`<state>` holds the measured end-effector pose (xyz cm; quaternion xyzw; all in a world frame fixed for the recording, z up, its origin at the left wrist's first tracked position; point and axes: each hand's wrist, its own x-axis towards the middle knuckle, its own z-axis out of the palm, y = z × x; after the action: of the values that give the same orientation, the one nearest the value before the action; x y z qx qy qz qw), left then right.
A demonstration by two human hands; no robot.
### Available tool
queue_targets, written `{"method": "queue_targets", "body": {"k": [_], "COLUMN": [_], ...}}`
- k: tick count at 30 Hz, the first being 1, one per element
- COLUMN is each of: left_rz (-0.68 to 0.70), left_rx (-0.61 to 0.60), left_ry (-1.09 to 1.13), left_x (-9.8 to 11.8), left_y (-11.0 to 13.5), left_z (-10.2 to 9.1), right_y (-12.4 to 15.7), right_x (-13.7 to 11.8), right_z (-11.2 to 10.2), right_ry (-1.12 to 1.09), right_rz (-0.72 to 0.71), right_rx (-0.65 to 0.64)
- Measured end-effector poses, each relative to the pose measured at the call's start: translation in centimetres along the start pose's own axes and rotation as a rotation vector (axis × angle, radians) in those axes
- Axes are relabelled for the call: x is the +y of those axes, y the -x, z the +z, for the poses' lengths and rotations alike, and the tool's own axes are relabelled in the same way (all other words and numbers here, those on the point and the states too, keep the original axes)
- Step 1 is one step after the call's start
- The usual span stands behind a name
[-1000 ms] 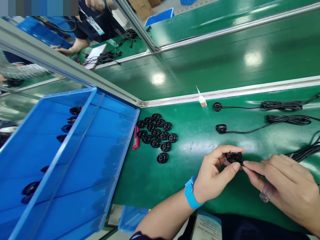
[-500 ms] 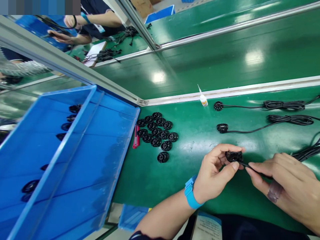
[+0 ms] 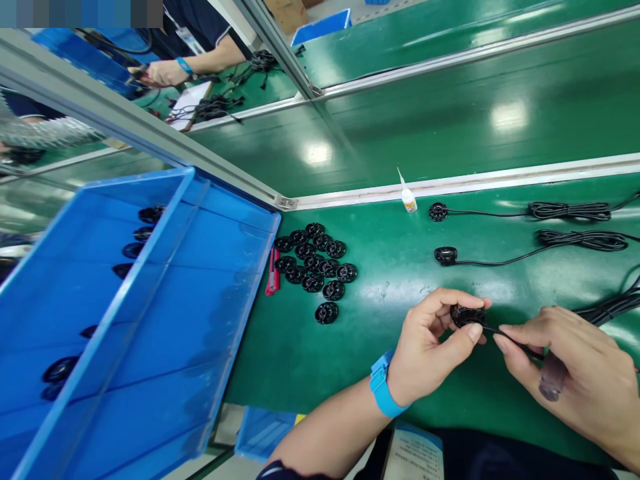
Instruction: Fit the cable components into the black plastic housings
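Observation:
My left hand [image 3: 430,347], with a blue wristband [image 3: 383,393], pinches a small round black part [image 3: 466,314] between thumb and fingers just above the green table [image 3: 390,347]. A thin black cable [image 3: 493,331] runs from that part into my right hand [image 3: 575,373], whose fingers are closed on it. A cluster of several loose black round parts [image 3: 315,263] lies to the left of my hands.
A large blue tray [image 3: 130,320] with a few black parts fills the left. A red tool [image 3: 273,270] lies beside it. A small glue bottle [image 3: 407,197] and two finished parts with coiled cables [image 3: 570,211] sit at the back. Another person's hand [image 3: 153,73] works beyond.
My right hand has slid to the right along the cable, away from the black part. My left hand has kept still. The person beyond has shifted their hands.

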<state>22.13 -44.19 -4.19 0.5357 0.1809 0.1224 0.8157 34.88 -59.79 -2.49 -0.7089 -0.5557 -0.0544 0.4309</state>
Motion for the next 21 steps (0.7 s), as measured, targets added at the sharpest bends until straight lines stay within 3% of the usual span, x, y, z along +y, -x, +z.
{"method": "queue_targets", "body": {"k": [14, 21], "left_rz": [0.164, 0.234], "left_rx": [0.050, 0.071], "left_ry": [-0.500, -0.547], "left_x": [0.26, 0.11], "left_y": [0.22, -0.09], "left_z": [0.34, 0.18], "right_y": [0.51, 0.55], "right_x": [0.62, 0.43], "right_z": [0.09, 0.44], "right_ry": [0.241, 0.189], "right_rz": [-0.100, -0.046], "right_rx": [-0.060, -0.097]}}
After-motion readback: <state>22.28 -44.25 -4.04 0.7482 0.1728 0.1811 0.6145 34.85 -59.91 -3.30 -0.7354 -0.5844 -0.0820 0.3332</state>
